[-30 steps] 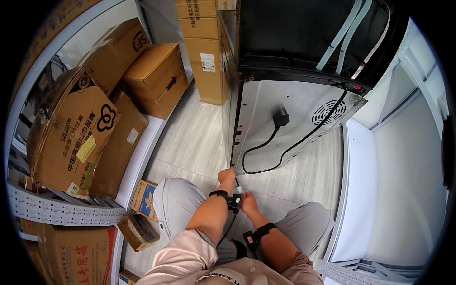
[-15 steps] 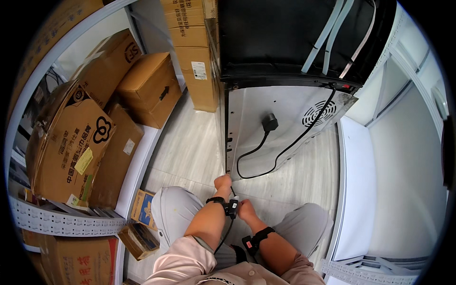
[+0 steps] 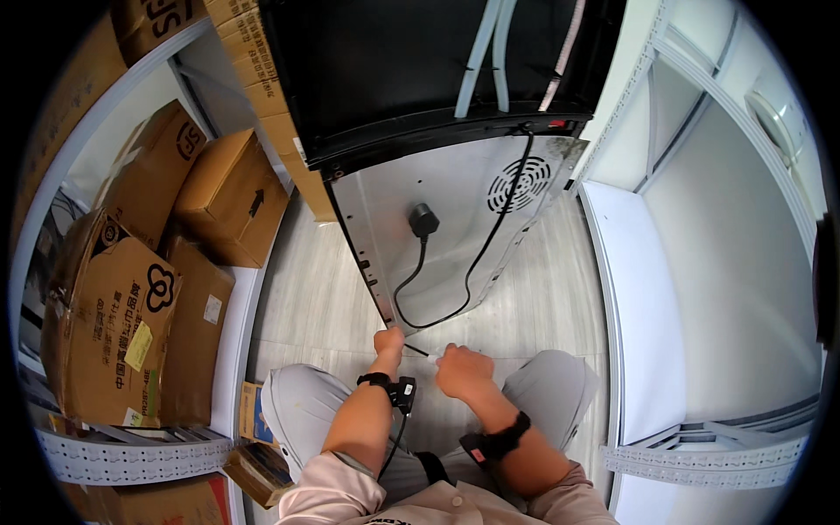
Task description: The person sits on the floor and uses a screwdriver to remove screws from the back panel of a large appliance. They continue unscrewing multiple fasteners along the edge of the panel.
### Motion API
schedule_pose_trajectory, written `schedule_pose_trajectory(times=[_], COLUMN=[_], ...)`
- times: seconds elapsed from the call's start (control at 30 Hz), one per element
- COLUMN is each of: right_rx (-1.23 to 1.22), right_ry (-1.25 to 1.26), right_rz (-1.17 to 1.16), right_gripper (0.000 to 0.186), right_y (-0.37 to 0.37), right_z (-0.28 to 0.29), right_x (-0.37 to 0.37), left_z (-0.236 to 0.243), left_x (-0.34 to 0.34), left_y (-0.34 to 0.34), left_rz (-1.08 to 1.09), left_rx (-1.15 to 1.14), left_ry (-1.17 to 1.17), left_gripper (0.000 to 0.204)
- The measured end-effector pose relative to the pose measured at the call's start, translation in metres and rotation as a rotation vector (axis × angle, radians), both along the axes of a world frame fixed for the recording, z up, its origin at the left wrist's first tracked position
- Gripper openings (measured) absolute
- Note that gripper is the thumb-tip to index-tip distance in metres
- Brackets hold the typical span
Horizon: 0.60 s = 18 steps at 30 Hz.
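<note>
Your left hand (image 3: 388, 342) is pinched narrow on the lower corner of the grey metal back panel (image 3: 437, 214), fingers closed against its edge, while your right hand (image 3: 464, 371) sits just beside it, curled around a small white tool (image 3: 435, 357) whose tip points at that same corner; what the tool is exactly is too small to tell. Over the last second both hands have stayed at that spot and drawn slightly closer together, with the view tilting so the panel now fills more of the upper picture; I judge you've settled into fine work at the corner rather than shifting elsewhere. The panel leans out from the black appliance body (image 3: 420, 70) above it. A black power cord (image 3: 411, 289) hangs from a plug-like fitting on the panel and loops down near your left hand, close enough that it could snag. A round vent grille (image 3: 518, 182) sits toward the panel's right. Beyond, cardboard boxes (image 3: 131, 289) are stacked on your left, pale wood-look floor (image 3: 306, 297) lies underneath, and a white cabinet wall (image 3: 700, 289) stands to your right
</note>
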State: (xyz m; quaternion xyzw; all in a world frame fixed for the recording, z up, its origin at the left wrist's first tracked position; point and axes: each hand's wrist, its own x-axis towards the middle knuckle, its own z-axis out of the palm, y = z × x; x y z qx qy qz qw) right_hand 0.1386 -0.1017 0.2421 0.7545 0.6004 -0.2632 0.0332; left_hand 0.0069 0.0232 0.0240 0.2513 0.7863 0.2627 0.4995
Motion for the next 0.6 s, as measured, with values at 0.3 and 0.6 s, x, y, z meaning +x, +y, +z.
schedule_pose_trajectory(times=[0.3,0.6], right_rx=[0.372,0.458], right_ry=[0.642,1.21], right_rz=[-0.397,-0.348], right_gripper=[0.034,0.023], right_y=[-0.05,-0.052], right_z=[0.037,0.02], right_x=[0.054,0.046], left_z=[0.108,0.271], left_x=[0.02,-0.006], left_y=[-0.015,-0.069], left_rz=[-0.514,-0.63], left_rx=[-0.362,-0.009], left_ry=[-0.449,-0.847], left_gripper=[0.024,0.018])
